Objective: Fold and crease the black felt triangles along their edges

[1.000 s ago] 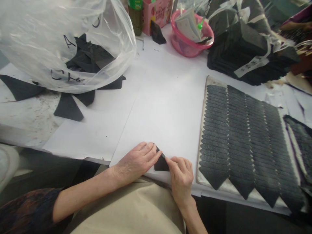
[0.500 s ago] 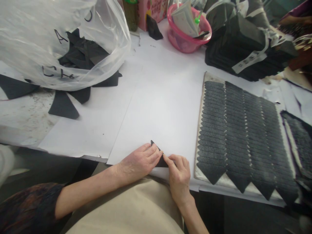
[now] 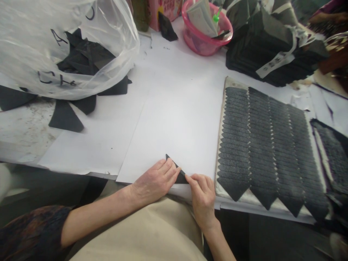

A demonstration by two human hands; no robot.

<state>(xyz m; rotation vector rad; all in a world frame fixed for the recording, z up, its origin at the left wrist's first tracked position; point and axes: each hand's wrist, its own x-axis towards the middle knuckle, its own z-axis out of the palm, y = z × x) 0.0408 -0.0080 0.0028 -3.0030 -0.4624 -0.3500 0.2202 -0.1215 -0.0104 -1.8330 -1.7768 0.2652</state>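
Observation:
A black triangular piece point(image 3: 181, 178) of sheet material lies at the front edge of the white paper point(image 3: 174, 108), its pointed tip showing beyond my left fingers. My left hand point(image 3: 156, 177) lies over it with fingers stretched out, pressing it to the paper. At the piece's right-hand edge, my right hand point(image 3: 202, 192) is closed, thumb and forefinger pinching the edge. Part of the piece is hidden under my left hand. To the right, a board point(image 3: 220, 145) carries overlapping rows of black pointed pieces point(image 3: 261, 145).
Back left, a clear plastic bag point(image 3: 114, 76) holds black pieces, with loose ones point(image 3: 66, 117) beside it. A pink basin point(image 3: 187, 40) and a tied black stack point(image 3: 250, 54) stand behind. Another person's arm point(image 3: 328, 18) shows at top right.
My right hand has slid slightly right along the edge, away from my left fingertips, and more of the black piece shows between them. The view has shifted a little.

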